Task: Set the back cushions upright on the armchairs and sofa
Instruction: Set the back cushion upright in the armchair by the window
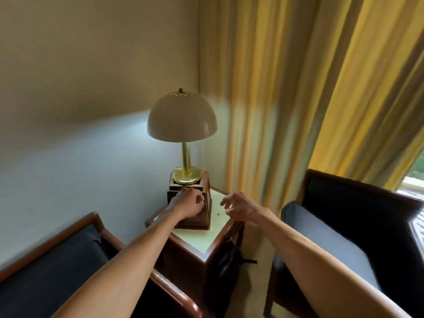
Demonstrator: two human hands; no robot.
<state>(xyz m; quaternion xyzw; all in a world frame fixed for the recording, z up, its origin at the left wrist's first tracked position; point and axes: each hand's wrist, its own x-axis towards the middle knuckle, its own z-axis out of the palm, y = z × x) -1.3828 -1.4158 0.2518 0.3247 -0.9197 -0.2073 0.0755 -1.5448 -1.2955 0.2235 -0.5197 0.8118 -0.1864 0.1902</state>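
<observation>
Brass and dark wood meet where the person reaches: a lamp (182,125) with a cream dome shade and a gold stem stands on a stepped wooden block (202,203), and the block sits on a small worktop (202,239) with a pale top and a wooden rim, tucked into the corner of the room. The lamp is lit and throws a pale glow on the wall behind it.

The left hand (188,204) rests against the front of the block, just under the lamp's brass foot, its fingers curled; whether that grip actually clasps the block's edge or only lies clenched against it, I cannot tell. The right hand (238,206) hovers just to the right of it, above the bare part of the worktop, fingers loosely spread and bent, holding nothing and touching nothing.

Below and left of the left hand's grip lies the left armchair (68,260), a wooden frame with a dark cushion (50,271) along it. To the right of the right hand and well apart from it stands the right armchair (367,221), dark-backed, with a grey cushion (325,239) lying on its seat. Behind that chair and the worktop hang yellow curtains (298,88), with a sliver of window at the far right edge.
</observation>
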